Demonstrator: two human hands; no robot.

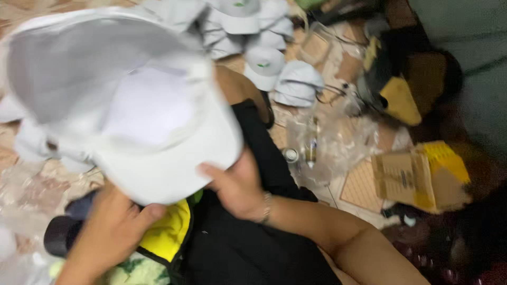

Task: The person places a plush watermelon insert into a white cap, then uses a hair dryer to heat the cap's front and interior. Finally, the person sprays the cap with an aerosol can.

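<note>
Hands meet on a white cotton baseball cap (132,100) filling the upper left of the frame, its underside turned toward you. Your left hand (113,229) pinches the brim's lower edge, fingers closed on it. Your right hand (237,187) touches the brim from the right, thumb extended; its other fingers are hidden. More white caps (264,53) lie piled at top centre beside crumpled clear plastic (322,140).

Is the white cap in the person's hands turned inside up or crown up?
Inside up. The white cap shows its hollow lining and inner panel, brim toward the left hand and right hand gripping its edge.
</note>
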